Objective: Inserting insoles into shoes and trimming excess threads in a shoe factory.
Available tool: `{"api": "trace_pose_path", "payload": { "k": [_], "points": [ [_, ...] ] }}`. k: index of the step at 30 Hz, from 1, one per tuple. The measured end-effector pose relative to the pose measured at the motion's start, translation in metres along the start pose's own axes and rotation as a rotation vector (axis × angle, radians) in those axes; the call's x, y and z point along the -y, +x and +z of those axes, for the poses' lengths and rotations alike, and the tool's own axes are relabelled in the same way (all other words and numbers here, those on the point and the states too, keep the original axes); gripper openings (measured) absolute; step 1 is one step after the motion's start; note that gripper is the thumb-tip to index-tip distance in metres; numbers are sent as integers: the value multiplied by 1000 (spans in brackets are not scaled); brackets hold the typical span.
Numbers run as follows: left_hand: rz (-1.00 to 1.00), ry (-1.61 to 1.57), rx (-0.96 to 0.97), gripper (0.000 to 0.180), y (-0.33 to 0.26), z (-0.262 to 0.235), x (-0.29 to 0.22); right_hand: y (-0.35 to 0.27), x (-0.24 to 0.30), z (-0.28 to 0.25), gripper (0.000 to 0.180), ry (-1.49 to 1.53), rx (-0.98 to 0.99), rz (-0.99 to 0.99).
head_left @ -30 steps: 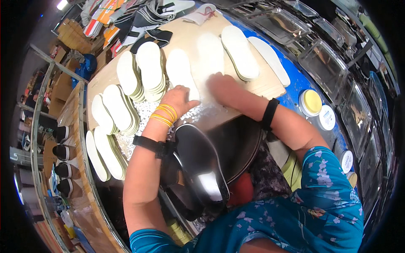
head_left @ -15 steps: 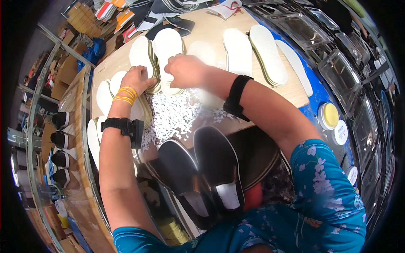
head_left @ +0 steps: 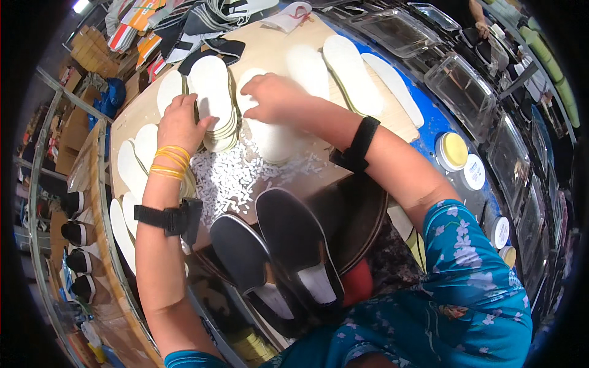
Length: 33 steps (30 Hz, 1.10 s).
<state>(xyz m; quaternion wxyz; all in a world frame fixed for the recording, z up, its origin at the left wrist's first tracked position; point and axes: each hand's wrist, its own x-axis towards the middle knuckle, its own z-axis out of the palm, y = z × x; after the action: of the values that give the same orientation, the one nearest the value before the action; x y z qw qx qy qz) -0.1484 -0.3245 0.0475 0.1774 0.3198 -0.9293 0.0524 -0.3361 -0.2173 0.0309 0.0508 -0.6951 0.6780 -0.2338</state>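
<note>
My left hand (head_left: 179, 127) lies against two stacks of white insoles, its thumb spread from the fingers. The taller stack (head_left: 210, 92) is beside the thumb; the other stack (head_left: 170, 91) is partly behind the fingers. My right hand (head_left: 274, 98) has thumb and forefinger apart over another white insole (head_left: 270, 141), partly hidden by the hand and blurred; I cannot tell whether they touch. White pellet-like bits (head_left: 230, 178) lie strewn on the wooden board (head_left: 270, 43) below the stacks. A pair of black slip-on shoes (head_left: 288, 224) rests at the board's near edge.
More insoles (head_left: 353, 73) lie at the right, others (head_left: 132, 165) at the left. Round tubs (head_left: 453, 150) stand on the blue surface (head_left: 429, 132), with clear plastic trays (head_left: 460, 92) beyond. Shoe uppers (head_left: 208, 27) pile at the back. Small shoes (head_left: 73, 233) line the left shelf.
The view has shifted, so the board and shoes sit farther left. My right hand has moved right, off the taller insole stack to over the middle insole. My left hand stays by the stacks.
</note>
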Motion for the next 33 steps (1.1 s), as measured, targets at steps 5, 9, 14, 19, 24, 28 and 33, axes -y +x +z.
{"api": "trace_pose_path", "payload": {
  "k": [5,9,14,19,24,28,33],
  "points": [
    [-211,-68,192,56,7,17,24,21,24,12,40,-24,-79,-193],
    [-226,-202,287,54,6,20,48,36,37,36,37,-118,88,-130],
    [-185,-250,304,51,2,15,54,43,41,40,34,-182,56,-113],
    [-166,-234,308,44,0,16,63,46,43,45,22,-188,77,-124],
    [-4,-111,181,31,-5,26,62,42,51,52,20,-305,57,-225],
    [-208,-49,60,24,-13,8,56,32,66,16,18,-248,-75,-143],
    [-383,-133,-600,22,-77,-91,71,-57,37,-84,20,100,-756,-83]
  ]
}}
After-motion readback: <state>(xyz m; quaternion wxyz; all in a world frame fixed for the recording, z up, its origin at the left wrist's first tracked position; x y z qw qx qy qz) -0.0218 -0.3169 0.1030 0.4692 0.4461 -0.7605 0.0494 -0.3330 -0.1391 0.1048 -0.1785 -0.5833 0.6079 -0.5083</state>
